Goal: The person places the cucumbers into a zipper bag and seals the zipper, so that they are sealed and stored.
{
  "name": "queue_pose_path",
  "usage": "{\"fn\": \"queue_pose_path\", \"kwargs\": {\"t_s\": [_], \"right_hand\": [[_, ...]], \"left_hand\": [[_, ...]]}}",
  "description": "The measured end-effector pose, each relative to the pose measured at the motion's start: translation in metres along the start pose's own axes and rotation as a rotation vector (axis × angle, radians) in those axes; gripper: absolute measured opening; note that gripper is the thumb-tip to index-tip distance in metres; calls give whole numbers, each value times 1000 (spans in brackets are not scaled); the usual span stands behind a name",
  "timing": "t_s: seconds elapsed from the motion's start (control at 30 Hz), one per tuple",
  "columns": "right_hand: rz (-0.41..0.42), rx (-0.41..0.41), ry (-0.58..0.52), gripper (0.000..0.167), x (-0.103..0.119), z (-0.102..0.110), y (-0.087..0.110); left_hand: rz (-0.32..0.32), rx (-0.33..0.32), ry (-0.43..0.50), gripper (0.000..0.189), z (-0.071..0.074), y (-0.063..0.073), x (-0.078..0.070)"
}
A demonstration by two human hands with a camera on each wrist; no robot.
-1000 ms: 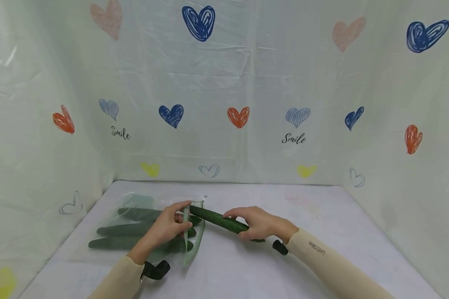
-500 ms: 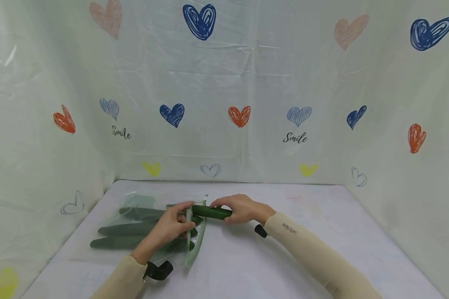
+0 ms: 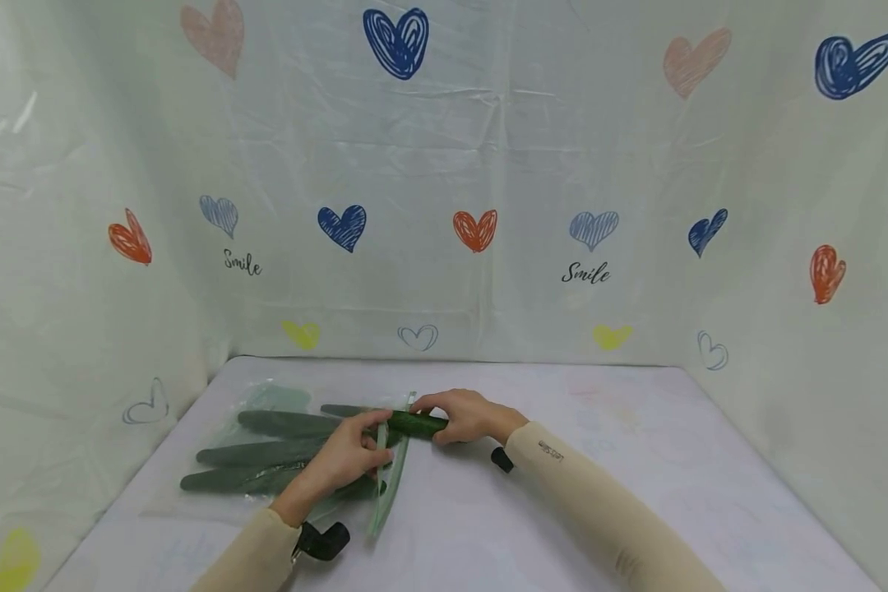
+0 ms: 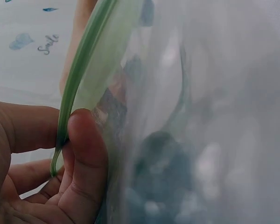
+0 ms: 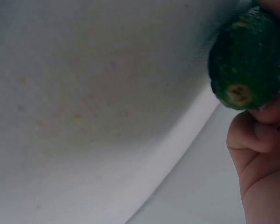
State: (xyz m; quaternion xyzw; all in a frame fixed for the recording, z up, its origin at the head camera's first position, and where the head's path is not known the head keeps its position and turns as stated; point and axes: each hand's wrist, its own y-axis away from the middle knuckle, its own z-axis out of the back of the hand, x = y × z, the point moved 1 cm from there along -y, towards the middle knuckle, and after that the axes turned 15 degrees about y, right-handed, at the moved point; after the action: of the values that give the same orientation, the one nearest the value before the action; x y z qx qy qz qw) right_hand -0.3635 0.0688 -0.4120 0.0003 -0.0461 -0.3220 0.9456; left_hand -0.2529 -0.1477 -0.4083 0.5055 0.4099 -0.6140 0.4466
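Observation:
A clear zip bag [image 3: 266, 395] with a green zip edge lies on the left of the table, its mouth facing right. Several cucumbers [image 3: 266, 456] lie side by side in it. My left hand [image 3: 348, 450] pinches the bag's green edge [image 4: 79, 70] between thumb and fingers at the mouth. With my right hand [image 3: 469, 415] I grip the near end of another cucumber [image 3: 418, 424], whose far part shows through the plastic inside the bag. In the right wrist view, the blunt end of that cucumber [image 5: 249, 60] sticks out between thumb and fingers.
The white table [image 3: 599, 493] spreads out to the right of the bag. A white curtain [image 3: 518, 181] printed with hearts hangs behind and at both sides. Black wrist cameras [image 3: 326, 541] sit under both wrists.
My right hand has moved left, sliding the cucumber through the mouth and deeper into the bag. The left hand keeps its pinch on the edge and has shifted slightly right.

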Motion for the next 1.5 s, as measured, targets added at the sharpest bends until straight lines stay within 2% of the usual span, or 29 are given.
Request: {"fn": "queue_pose_path", "kwargs": {"t_s": [0.1, 0.2, 0.37, 0.57, 0.7, 0.93, 1.13, 1.33, 1.5], "right_hand": [[-21, 13, -28, 56, -1, -1, -1], [-28, 14, -5, 51, 0, 0, 2], [-61, -20, 40, 49, 0, 2, 17], [-122, -58, -24, 39, -2, 2, 38], [-127, -67, -41, 35, -2, 1, 42], [-151, -55, 13, 30, 2, 0, 41], [-149, -124, 60, 26, 10, 2, 37], [-132, -208, 80, 27, 21, 0, 19], [-133, -241, 45, 25, 29, -4, 1]], "left_hand": [[13, 2, 6, 64, 0, -1, 1], [19, -1, 6, 63, 0, 0, 2], [19, 0, 6, 64, -1, 1, 3], [14, 18, 10, 66, -2, 2, 2], [19, 18, 6, 66, -1, 2, 1], [21, 20, 2, 66, 0, 2, 1], [8, -7, -4, 65, -1, 1, 1], [19, -52, 4, 66, -1, 1, -1], [19, -58, 6, 66, 0, 0, -2]]}}
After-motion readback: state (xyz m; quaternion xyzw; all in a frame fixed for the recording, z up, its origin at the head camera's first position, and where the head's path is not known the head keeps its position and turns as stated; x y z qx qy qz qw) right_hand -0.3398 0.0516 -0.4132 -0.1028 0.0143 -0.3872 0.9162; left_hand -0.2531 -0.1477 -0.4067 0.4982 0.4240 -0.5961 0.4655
